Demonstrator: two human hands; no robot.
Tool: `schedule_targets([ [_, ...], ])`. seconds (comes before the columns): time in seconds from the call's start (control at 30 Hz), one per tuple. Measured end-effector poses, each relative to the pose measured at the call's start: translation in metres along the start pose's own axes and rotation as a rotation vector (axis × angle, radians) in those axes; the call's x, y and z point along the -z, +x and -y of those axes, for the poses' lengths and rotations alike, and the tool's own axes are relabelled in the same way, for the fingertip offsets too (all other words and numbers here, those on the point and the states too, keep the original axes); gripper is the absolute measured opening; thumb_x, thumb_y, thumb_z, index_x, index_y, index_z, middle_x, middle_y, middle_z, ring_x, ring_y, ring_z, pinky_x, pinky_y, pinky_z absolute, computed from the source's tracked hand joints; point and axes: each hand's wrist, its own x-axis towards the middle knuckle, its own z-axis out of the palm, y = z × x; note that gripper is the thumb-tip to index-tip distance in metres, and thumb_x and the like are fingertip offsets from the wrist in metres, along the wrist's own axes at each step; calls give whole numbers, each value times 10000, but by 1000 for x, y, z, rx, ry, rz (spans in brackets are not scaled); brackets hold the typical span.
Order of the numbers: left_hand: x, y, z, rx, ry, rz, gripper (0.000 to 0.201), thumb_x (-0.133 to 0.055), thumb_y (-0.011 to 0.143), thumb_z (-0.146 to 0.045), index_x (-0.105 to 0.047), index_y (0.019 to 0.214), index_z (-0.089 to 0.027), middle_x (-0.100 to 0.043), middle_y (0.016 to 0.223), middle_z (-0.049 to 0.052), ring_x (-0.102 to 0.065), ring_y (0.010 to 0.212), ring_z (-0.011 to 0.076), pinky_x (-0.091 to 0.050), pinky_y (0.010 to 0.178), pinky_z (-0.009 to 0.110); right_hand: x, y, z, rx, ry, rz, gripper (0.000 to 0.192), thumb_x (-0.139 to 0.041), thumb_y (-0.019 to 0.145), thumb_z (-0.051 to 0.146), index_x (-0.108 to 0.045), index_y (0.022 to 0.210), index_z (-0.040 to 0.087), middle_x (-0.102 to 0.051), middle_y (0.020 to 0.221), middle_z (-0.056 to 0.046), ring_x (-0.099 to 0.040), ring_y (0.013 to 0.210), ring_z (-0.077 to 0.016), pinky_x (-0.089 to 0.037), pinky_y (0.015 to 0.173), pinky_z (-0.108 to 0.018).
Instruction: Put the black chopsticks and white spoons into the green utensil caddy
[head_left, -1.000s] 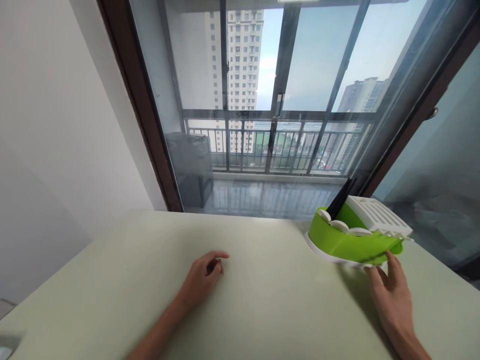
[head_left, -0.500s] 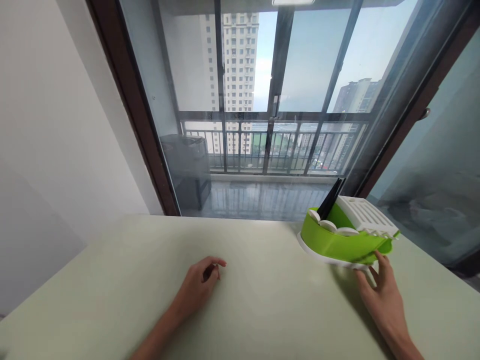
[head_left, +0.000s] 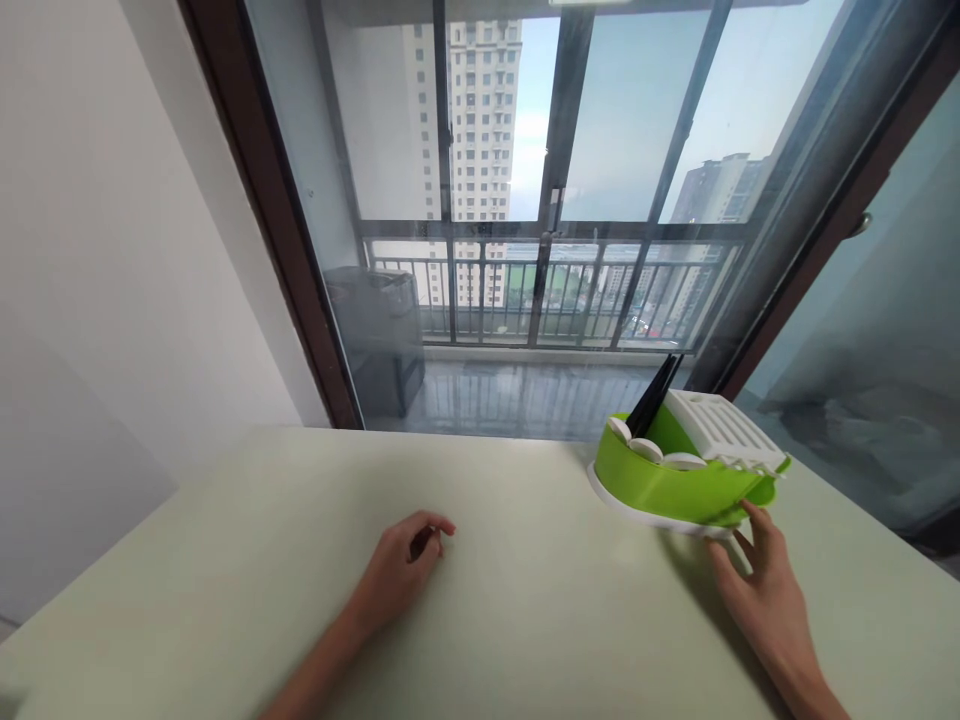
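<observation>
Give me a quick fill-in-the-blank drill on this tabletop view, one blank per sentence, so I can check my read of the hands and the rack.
1. The right hand touches the near edge of the ____ plastic dish rack.
2. The left hand rests on the pale table, holding ____.
3. The black chopsticks stand ____ the rack.
4. Beside them sits a ____ slatted plastic tray.

Missing words: green; nothing; inside; white
</observation>
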Motion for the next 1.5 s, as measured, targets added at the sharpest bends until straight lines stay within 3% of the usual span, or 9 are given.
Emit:
schedule_targets([
  [0.17,1,0,1,-5,5,1,273,-462,897,-288,-714,952,-199,-619,716,0,-487,614,141,-377,618,253,-1,-2,4,-33,11,35,861,-662,753,537,-364,1528,306,-403,1589,-90,-522,1339,-411,-455,1062,-555],
  [0.4,1,0,0,-6,4,6,272,-458,910,-308,-704,953,-201,-626,733,3,-495,631,146,-378,624,252,-2,-1,-1,29,-48,74,815,-645,766,536,-378,1495,288,-420,1570,-101,-549,1310,-397,-492,1007,-537],
  [0.57,0,1,4,-15,2,4,267,-465,914,-307,-707,950,-199,-639,743,8,-512,646,149,-391,635,253,-5,-2,-1,119,-71,97,748,-628,790,524,-429,1448,230,-424,1559,-135,-558,1286,-387,-450,1050,-544],
  [0.73,-2,0,3,-15,4,-7,269,-461,907,-294,-709,940,-196,-639,732,7,-506,632,144,-383,624,252,-8,-7,1,235,-119,143,645,-597,835,489,-444,1414,250,-387,1582,-117,-507,1341,-361,-388,1113,-551],
  [1.07,0,0,1,-14,6,-14,276,-454,885,-302,-706,928,-197,-634,736,10,-503,633,146,-384,635,259,-24,-31,37,393,-57,228,511,-575,891,413,-470,1359,238,-310,1627,-133,-247,1527,-345,-257,1209,-560],
  [1.5,0,0,-2,-3,-8,-46,287,-461,882,-320,-719,921,-200,-673,730,18,-559,638,159,-419,642,267,-38,-65,69,464,-16,355,406,-574,922,364,-528,1319,291,-109,1696,-57,-163,1549,-358,-283,1195,-613],
])
